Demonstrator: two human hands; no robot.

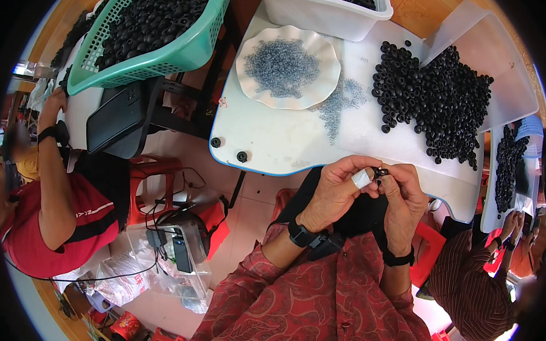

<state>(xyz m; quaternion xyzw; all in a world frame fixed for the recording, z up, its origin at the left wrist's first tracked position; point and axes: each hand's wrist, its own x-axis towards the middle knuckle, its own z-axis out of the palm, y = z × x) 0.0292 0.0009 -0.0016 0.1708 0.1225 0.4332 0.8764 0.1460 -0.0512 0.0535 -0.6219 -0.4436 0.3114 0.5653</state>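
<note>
Just off the near edge of the table, both my hands close on one small black ring-shaped plastic piece (379,173). My left hand (338,191), with white tape around a digit, pinches it from the left. From the right, the thumb and fingers of my right hand (404,196) press against it. My fingertips partly cover the piece, and whether a smaller part sits in it I cannot tell. Ahead on the white table (266,137) lie a heap of similar black pieces (433,96) and a scalloped white plate (331,66) of tiny clear parts (281,68).
A tipped translucent box (510,66) stands behind the heap. More clear parts (337,108) are scattered beside the plate. Two black pieces (242,156) sit near the left corner. A white tub (340,25) and green basket (185,56) hold more. Co-workers sit left (64,220) and right (469,284).
</note>
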